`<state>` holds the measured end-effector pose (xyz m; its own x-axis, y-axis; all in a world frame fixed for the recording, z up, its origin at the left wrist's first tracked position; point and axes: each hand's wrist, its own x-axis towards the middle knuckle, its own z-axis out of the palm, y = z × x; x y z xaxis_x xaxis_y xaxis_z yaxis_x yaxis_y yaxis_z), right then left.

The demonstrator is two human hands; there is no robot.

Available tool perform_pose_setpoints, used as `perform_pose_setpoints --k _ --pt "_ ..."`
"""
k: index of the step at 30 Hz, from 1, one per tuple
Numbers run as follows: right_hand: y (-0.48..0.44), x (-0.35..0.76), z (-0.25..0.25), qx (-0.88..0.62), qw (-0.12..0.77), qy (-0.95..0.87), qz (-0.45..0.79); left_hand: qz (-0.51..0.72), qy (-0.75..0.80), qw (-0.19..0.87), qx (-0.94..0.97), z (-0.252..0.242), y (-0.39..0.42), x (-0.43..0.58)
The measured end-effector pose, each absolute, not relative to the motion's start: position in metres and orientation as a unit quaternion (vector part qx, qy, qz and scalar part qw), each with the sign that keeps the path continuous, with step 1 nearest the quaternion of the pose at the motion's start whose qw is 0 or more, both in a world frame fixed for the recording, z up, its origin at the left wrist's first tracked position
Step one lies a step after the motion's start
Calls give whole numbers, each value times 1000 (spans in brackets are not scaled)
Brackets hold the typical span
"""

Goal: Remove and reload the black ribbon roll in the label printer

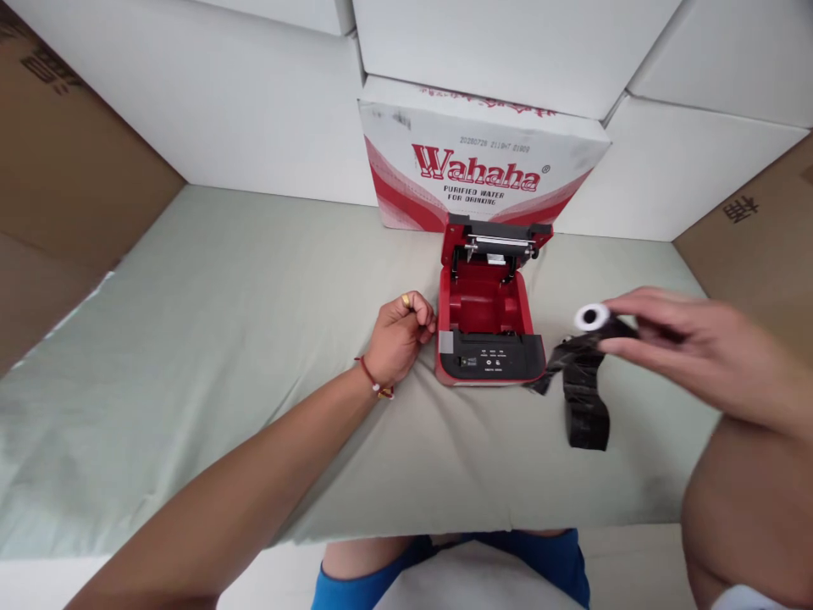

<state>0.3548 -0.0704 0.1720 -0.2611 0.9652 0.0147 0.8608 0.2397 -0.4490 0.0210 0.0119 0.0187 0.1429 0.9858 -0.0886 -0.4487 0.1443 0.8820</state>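
Observation:
A small red and black printer [488, 315] stands on the pale green cloth [241, 339] with its lid open and its red paper bay bare. My left hand [399, 337] rests curled beside the printer's left side, fingers closed, touching or nearly touching it. Just right of the printer, my right hand [673, 339] holds a white paper roll [590, 318] above the table. A strip of black wrapping [581, 390] hangs from the roll down to the cloth.
A white and red "Wahaha" water carton [483, 169] stands right behind the printer. White boxes [222, 93] wall the back, brown cardboard boxes [63, 169] flank both sides. My knees in blue shorts [457, 568] are at the table's front edge.

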Motion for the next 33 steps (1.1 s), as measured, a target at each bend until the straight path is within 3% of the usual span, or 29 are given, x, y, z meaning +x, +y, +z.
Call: perform_pose_setpoints --k 5,8,12,14,17,22,28,30,33 --pt "-58 328 217 -519 138 -813 224 543 370 659 366 19 12 21" --pt "-30 277 190 -524 103 -832 153 545 368 657 368 18 12 21" --pt "-5 225 154 -582 -18 -810 65 545 389 627 399 15 8 20" --pt "0 213 149 -606 -54 -792 42 567 420 554 442 13 2 19" --pt "5 206 148 -617 -64 -784 23 622 428 355 552 13 -15 16" --pt "14 204 140 -615 -51 -787 21 593 287 97 746 17 -40 18" --pt "8 210 141 -600 -31 -799 44 547 266 4 794 20 -46 20" --pt "-2 219 150 -571 25 -815 92 547 270 -14 792 21 -46 19" --pt "-13 240 165 -580 188 -787 94 553 257 -37 792 20 -46 19"
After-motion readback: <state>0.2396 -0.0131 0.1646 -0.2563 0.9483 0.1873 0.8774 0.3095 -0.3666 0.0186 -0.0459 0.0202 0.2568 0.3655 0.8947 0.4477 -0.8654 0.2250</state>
